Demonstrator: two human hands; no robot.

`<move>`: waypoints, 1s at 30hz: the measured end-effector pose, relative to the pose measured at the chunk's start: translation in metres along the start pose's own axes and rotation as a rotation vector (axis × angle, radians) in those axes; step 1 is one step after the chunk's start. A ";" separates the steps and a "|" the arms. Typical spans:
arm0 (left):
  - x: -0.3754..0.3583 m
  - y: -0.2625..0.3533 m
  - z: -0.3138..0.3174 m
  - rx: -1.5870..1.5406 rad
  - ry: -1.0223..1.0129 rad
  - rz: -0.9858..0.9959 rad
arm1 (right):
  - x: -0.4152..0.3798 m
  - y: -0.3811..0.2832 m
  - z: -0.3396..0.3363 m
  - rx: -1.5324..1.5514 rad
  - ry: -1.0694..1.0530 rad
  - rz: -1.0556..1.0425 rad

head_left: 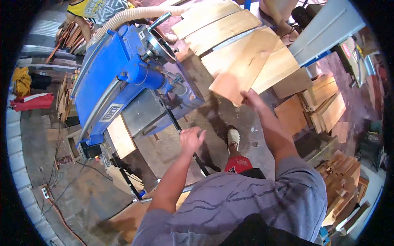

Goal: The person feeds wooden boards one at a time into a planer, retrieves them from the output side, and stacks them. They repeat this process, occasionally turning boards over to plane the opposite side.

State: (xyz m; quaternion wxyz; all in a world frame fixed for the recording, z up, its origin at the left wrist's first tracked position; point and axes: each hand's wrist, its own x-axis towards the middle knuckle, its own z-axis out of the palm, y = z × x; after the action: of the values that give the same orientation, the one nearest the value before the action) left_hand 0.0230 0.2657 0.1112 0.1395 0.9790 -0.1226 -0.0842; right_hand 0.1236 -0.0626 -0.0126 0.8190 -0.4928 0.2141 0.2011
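Observation:
My right hand (pixel 251 99) grips the near corner of a reddish wooden board (pixel 243 74), thumb and fingers closed on its edge. The board lies slanted across paler wide boards (pixel 287 65). My left hand (pixel 191 140) is over the black side rail (pixel 174 119) of the blue machine's frame, thumb apart from the other fingers. Whether it touches the rail is hard to tell. The large blue woodworking machine (pixel 104 65) stands at my left, with a handwheel (pixel 162 47) on its side. A pale board (pixel 121 136) sticks out at its near end.
A ribbed hose (pixel 131 15) runs over the machine's top. Stacked wood pieces (pixel 324 102) stand at the right, with more cut strips (pixel 338 180) nearer me. A cable (pixel 61 211) lies on the floor at left. Other people are partly visible at the far side, one in a yellow-and-grey shirt (pixel 96 9).

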 end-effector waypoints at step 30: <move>-0.261 -0.140 -0.046 -2.679 -0.377 0.827 | -0.444 0.190 0.398 -1.580 -0.777 -1.141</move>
State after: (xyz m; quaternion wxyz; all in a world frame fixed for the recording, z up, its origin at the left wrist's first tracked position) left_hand -0.1872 0.4762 0.1477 0.9457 -0.0246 -0.2414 -0.2164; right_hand -0.2856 0.3222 0.2621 0.2501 -0.8167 -0.5199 0.0118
